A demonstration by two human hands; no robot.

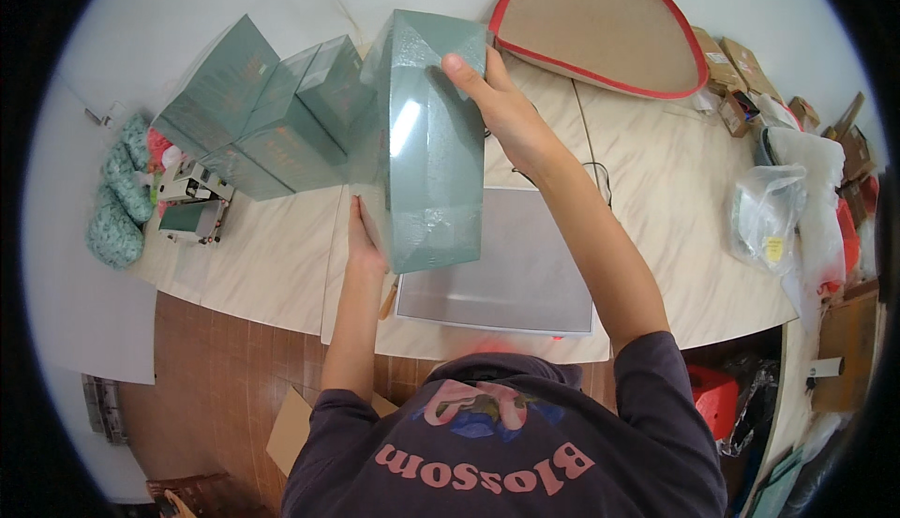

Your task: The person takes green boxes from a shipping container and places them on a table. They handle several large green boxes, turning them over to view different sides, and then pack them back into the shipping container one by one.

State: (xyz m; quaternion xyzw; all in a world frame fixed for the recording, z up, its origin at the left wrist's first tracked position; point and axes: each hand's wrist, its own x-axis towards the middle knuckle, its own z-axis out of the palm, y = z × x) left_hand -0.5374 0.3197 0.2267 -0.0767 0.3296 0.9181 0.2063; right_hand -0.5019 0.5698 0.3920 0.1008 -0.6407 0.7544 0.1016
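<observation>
A large grey-green box (436,152) in shiny clear film is held up, tilted, between my two hands above the table. My right hand (506,110) grips its upper right edge, thumb on the face toward me and fingers partly hidden behind. Low on the box's left side, my left hand (367,241) supports it; most of its fingers are out of sight. Beneath the box lies a flat grey panel (497,265) with a pale rim. A wooden handle (387,300) shows beside that panel's left edge.
Several similar film-wrapped boxes (291,129) stand at the left, near a small white and green device (195,204) and bags of green filling (122,204). A red-rimmed tan panel (600,30) leans at the back. Clear plastic bags (769,213) and cartons (745,63) crowd the right.
</observation>
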